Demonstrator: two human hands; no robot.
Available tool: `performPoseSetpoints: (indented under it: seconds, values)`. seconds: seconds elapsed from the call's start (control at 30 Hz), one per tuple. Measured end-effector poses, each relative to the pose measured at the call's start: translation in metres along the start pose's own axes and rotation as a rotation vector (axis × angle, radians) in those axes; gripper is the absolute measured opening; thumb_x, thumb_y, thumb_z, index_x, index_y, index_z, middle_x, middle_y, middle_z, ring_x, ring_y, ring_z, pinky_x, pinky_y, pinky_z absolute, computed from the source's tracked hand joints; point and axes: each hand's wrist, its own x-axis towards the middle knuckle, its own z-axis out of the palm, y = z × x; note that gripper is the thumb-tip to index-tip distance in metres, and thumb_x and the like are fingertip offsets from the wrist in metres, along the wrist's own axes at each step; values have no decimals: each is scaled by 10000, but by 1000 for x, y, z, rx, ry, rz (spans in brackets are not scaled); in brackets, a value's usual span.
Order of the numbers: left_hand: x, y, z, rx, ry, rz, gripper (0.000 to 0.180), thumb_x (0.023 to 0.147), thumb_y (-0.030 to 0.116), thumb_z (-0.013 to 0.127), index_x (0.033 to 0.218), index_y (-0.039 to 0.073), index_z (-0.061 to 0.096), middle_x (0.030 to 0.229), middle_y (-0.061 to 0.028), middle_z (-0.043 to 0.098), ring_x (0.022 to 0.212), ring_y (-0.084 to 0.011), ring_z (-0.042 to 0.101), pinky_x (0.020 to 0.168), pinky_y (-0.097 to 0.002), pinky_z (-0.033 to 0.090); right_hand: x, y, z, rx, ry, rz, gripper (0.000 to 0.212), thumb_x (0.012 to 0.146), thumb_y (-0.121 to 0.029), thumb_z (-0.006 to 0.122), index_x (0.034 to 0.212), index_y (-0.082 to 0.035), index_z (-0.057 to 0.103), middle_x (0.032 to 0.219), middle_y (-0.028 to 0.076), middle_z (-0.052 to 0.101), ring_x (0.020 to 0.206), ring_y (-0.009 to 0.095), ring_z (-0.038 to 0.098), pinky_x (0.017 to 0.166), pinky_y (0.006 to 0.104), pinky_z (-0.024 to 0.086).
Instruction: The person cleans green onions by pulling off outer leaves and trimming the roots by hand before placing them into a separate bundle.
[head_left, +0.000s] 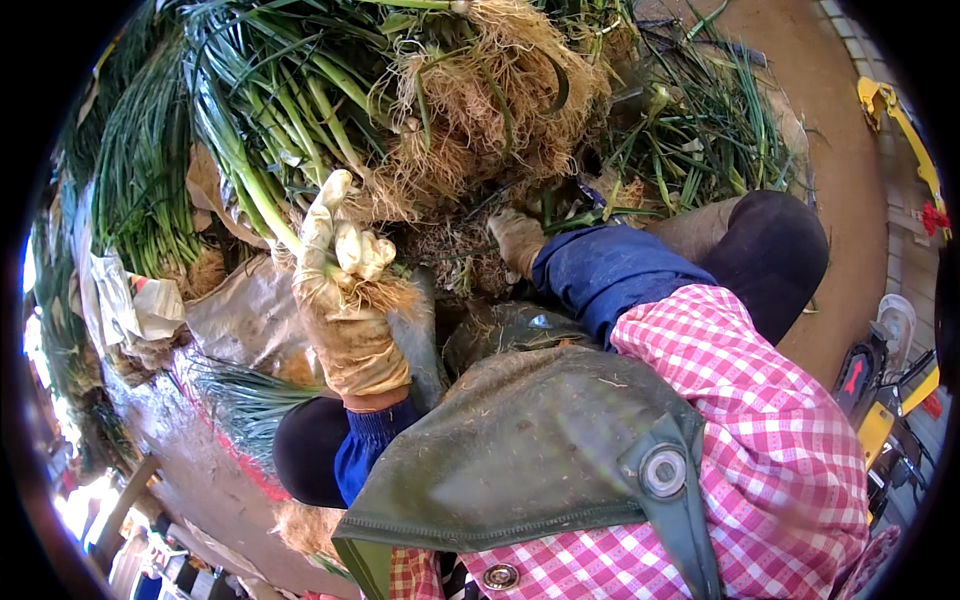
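Observation:
My left hand, in a soiled pale glove, is closed around a green onion. The onion's pale stem and green leaves slant up and left out of the fist, and a tuft of tan roots sticks out on the right side. My right hand, also gloved, rests low beside a heap of dark soil and root scraps. Its fingers look curled, and what they hold, if anything, is hidden. Just beyond both hands lies a large pile of green onions, with matted roots facing me.
More green onions stand in bundles at the left. Loose leaves and trimmings lie at the far right. A dark green apron covers my lap between my bent knees. Yellow equipment stands on the right, and plastic sheeting lies left.

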Motion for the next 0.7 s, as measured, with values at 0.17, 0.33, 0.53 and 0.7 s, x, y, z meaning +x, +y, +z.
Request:
performPoseSetpoints:
  seconds: [0.17, 0.33, 0.53, 0.7]
  values:
    - [8, -5, -18, 83, 131, -23, 371, 966, 179, 483, 1238, -69, 535, 638, 40, 446, 494, -52, 398, 495, -214, 412, -5, -50, 53, -49, -9, -777, 113, 846, -124, 529, 891, -47, 599, 822, 135, 600, 726, 278, 645, 625, 407, 528]
    - [9, -4, -5, 132, 110, -32, 378, 970, 177, 480, 1254, -69, 518, 636, 43, 427, 495, -51, 388, 492, -206, 399, 42, -89, -14, 323, -84, -443, 179, 871, -108, 493, 963, -91, 646, 830, 75, 650, 714, 249, 632, 685, 393, 528]
    - [8, -12, 3, 211, 86, -57, 389, 972, 178, 479, 1274, -68, 494, 627, 47, 400, 493, -52, 371, 486, -200, 383, 51, -58, 31, -16, 22, -354, 227, 889, -155, 521, 1076, -115, 643, 934, 82, 661, 837, 263, 635, 729, 414, 516]
    - [18, -20, 20, 233, 19, -45, 400, 975, 178, 478, 1291, -67, 474, 619, 51, 377, 491, -53, 357, 480, -195, 369, 5, -33, 17, -58, -94, -371, 249, 911, -189, 504, 1111, -114, 631, 987, 99, 660, 901, 273, 630, 768, 420, 508]
